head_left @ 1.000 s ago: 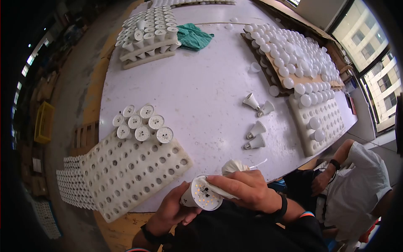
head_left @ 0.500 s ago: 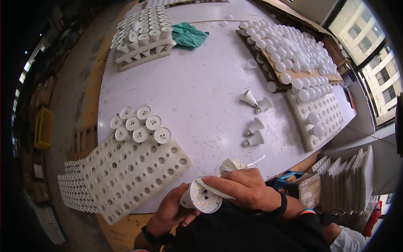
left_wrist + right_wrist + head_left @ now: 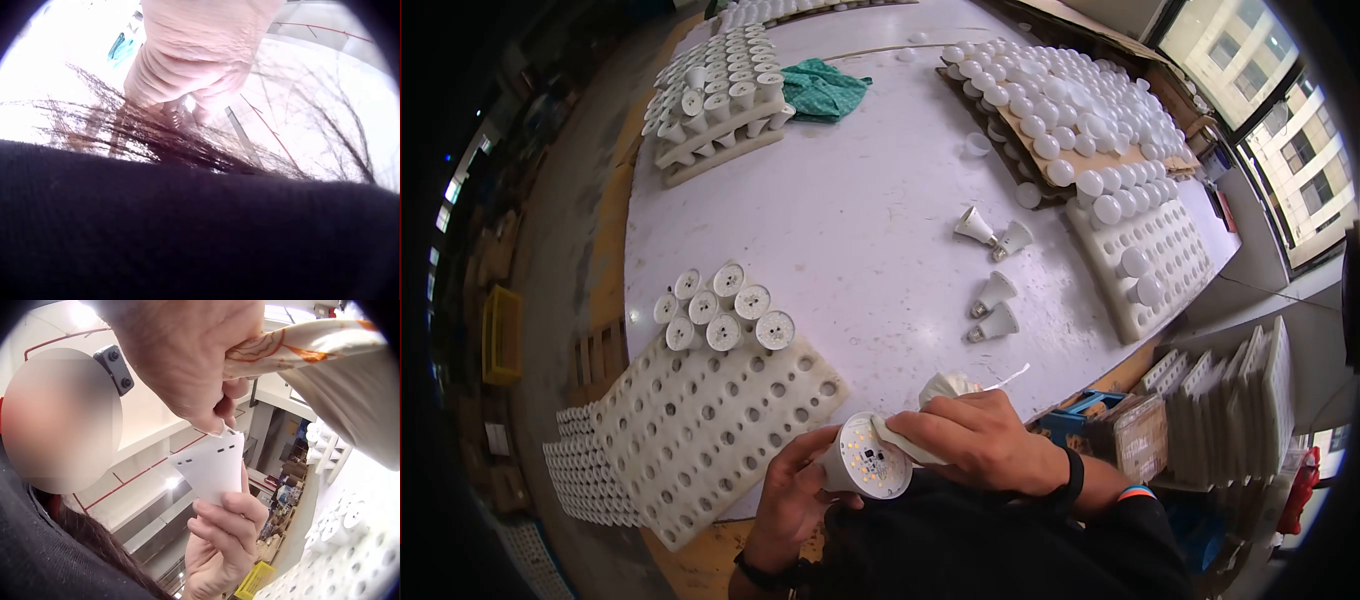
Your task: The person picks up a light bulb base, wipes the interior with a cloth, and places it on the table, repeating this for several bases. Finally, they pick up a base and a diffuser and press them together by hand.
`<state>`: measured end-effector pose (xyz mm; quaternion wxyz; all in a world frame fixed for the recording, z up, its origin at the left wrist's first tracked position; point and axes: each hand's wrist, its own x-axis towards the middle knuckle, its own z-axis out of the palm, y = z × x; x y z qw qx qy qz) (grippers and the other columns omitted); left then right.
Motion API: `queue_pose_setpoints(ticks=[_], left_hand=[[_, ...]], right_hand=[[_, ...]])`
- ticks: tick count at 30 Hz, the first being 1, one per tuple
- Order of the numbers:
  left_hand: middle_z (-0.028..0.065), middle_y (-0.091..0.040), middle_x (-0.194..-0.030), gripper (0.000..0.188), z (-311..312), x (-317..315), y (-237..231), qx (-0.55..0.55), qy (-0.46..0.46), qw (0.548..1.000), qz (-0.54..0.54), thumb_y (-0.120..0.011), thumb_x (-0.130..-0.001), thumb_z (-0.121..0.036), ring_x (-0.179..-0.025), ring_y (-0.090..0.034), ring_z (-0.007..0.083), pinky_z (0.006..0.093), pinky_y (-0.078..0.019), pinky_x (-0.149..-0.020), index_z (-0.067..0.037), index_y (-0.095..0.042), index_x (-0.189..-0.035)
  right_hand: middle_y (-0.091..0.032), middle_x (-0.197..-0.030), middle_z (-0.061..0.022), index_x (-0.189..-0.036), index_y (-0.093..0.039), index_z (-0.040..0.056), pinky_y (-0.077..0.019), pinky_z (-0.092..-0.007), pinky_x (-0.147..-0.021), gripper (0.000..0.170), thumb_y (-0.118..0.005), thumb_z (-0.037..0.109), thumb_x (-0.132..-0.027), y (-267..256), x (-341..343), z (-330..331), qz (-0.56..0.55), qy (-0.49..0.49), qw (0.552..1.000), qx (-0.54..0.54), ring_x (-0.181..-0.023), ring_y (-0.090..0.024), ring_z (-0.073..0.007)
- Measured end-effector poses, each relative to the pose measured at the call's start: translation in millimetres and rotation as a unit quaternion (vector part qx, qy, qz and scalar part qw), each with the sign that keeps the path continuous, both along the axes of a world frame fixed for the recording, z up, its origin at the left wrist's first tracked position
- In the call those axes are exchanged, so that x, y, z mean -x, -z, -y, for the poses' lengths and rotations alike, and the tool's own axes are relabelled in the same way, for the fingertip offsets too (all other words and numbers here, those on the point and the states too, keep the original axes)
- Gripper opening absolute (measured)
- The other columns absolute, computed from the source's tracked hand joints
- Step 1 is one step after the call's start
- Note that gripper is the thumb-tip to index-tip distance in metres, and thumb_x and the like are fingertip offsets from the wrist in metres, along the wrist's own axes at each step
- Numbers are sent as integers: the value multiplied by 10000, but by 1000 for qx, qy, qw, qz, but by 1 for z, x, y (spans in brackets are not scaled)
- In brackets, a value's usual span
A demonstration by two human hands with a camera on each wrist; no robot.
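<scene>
My left hand (image 3: 790,500) grips a white LED bulb housing (image 3: 870,462) by its side, its face with yellow LED chips tilted up. My right hand (image 3: 985,445) squeezes a white bag (image 3: 945,388), its narrow end right at the housing's rim. In the right wrist view, the bag (image 3: 337,350) shows orange print, and the left fingers (image 3: 231,519) curl round the tapered housing (image 3: 215,469). Only the back of the left hand (image 3: 200,50) shows in the left wrist view; hair and a dark sleeve hide the rest.
A perforated foam tray (image 3: 745,400) carries several upright housings (image 3: 775,330). Loose housings (image 3: 997,322) lie mid-table. Round white bulb covers (image 3: 1060,172) crowd cardboard at the right, near another foam tray (image 3: 1150,235). At the back left are filled trays and a green cloth (image 3: 825,92).
The head view has shifted, and both hands and the housing sit slightly further left in it. The bag's end stays at the rim. A person seated at the right has gone from view.
</scene>
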<state>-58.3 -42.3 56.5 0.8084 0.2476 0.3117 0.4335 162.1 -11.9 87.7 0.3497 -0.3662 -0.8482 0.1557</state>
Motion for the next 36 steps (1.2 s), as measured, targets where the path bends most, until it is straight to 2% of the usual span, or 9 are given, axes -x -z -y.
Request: queue_pose_setpoints(ticks=[3,7,14,16,22,28,32,35,36], left_hand=[[149,-546,-1070,499,2,0,4,-47,-35,997,-44,-615,-805,-207,-938,-569,216,319,-504,-741,32,-424,-1199],[97,-544,-1057,579,2,0,0,-101,-49,988,-108,-715,-726,-204,-985,-530,177,304,-430,-855,34,-445,-1179],[99,-500,-1091,540,-2,5,14,-211,-83,959,-172,-745,-684,-181,-963,-526,176,295,-430,-844,5,-499,-1127],[109,-485,-1103,467,-4,4,12,-263,-105,944,-172,-732,-664,-84,-998,-527,221,318,-437,-853,-22,-530,-1081],[92,-480,-1074,312,-3,1,9,-277,-129,942,-139,-623,-619,123,-1074,-501,321,410,-454,-868,-38,-564,-879],[75,-482,-1042,269,-2,2,13,-272,-138,948,-90,-603,-611,152,-1085,-492,320,420,-450,-870,-59,-567,-773],[65,-481,-1019,276,-6,-3,23,-305,-130,940,-73,-616,-628,123,-1095,-484,316,423,-444,-883,-78,-562,-809],[78,-481,-1083,260,-15,-19,29,-231,-150,961,38,-610,-723,7,-1083,-495,302,404,-456,-877,-80,-538,-957],[93,-485,-1109,286,-21,-23,31,-117,-133,983,42,-579,-772,-57,-1060,-513,289,380,-476,-851,-68,-495,-1045]], right_hand=[[-473,-622,-34,-922,-578,34,-419,-285,-409,323,-699,90,-629,-1,-1,-1,8,-3,1000,15,-472,-525,-171],[-466,-662,-39,-931,-523,51,-420,-303,-407,344,-612,62,-600,3,-1,1,10,4,1000,12,-474,-526,-195],[-472,-660,-34,-891,-520,68,-414,-301,-406,317,-674,99,-615,0,0,2,3,6,999,36,-482,-527,-197],[-477,-658,-33,-874,-522,72,-412,-301,-405,297,-686,117,-630,-2,1,2,1,7,999,46,-484,-527,-199],[-511,-650,-33,-859,-579,73,-428,-281,-428,254,-719,105,-650,-4,1,5,-8,6,997,83,-503,-537,-187],[-516,-651,-44,-799,-541,60,-423,-302,-425,187,-675,144,-700,-5,1,8,-57,-3,990,132,-515,-535,-221],[-546,-675,-66,-811,-563,56,-441,-313,-467,160,-664,137,-717,-8,-5,10,-102,7,976,193,-555,-553,-239],[-569,-707,-76,-824,-571,57,-450,-312,-494,144,-654,138,-739,-9,-17,14,-122,41,965,230,-587,-567,-251],[-581,-725,-79,-827,-573,57,-454,-308,-506,138,-649,143,-751,-9,-23,16,-127,64,958,247,-604,-576,-255]])
